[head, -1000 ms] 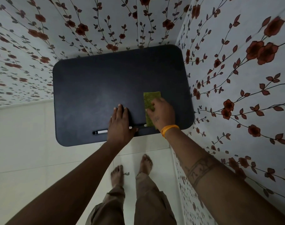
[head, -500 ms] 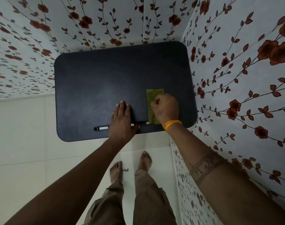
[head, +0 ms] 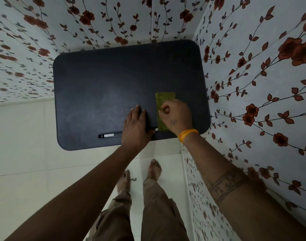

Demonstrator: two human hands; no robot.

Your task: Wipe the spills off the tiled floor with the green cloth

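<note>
we see the right hand (head: 176, 117) curled onto the green cloth (head: 165, 101) lying under it on the dark tabletop (head: 105, 93); left hand (head: 135, 129) flat beside.

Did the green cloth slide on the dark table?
Cannot tell: the flat green cloth lies just as near the dark rounded table's right edge and front slot.

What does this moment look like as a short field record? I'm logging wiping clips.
surface: dark table top, set in a corner of floral walls
cloth: green cloth flat on the table top, not on the floor
right hand: right hand pressing on the cloth
left hand: left hand flat on the table top, beside the cloth
floor: pale tiled floor, bare feet on it
</note>
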